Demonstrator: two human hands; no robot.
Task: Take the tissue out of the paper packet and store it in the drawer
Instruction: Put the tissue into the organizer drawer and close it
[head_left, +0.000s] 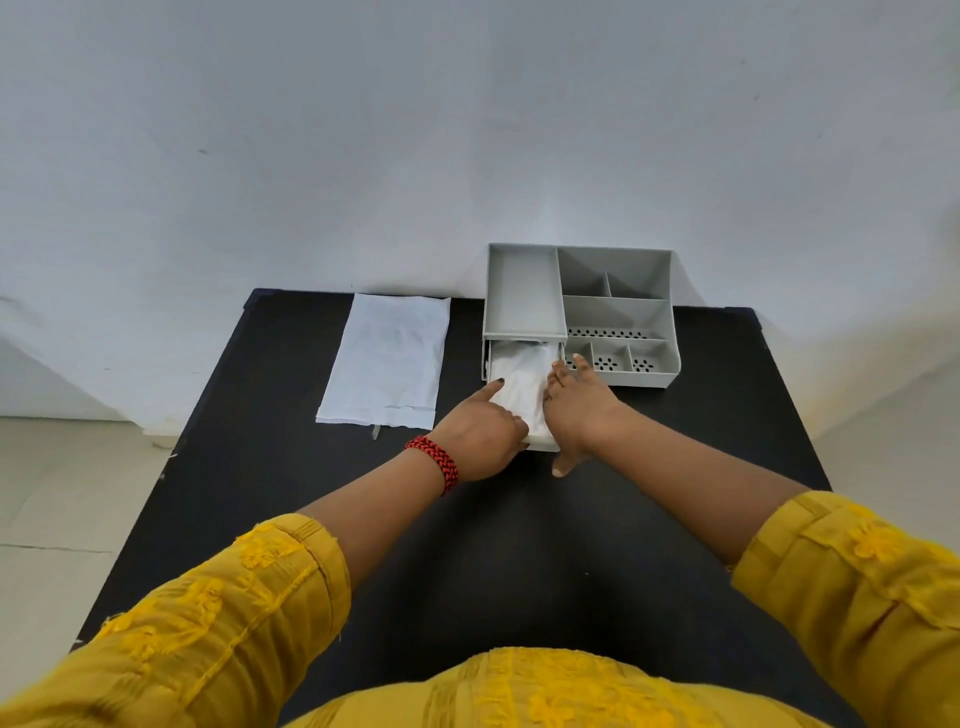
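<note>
A grey desk organiser (618, 291) stands at the back of the black table. Its drawer (543, 442) is pulled out toward me from under the left tray. White tissue (522, 382) lies inside the drawer. My left hand (480, 428) rests on the drawer's left side, fingers on the tissue and index finger pointing forward. My right hand (574, 400) presses on the tissue at the drawer's right side, thumb hanging down past the drawer front. The white paper packet (387, 358) lies flat on the table to the left of the organiser.
The black table (291, 493) ends at a white wall behind the organiser. Pale floor tiles (67, 493) show to the left and right. The organiser has several open compartments, some with perforated bottoms (610, 364).
</note>
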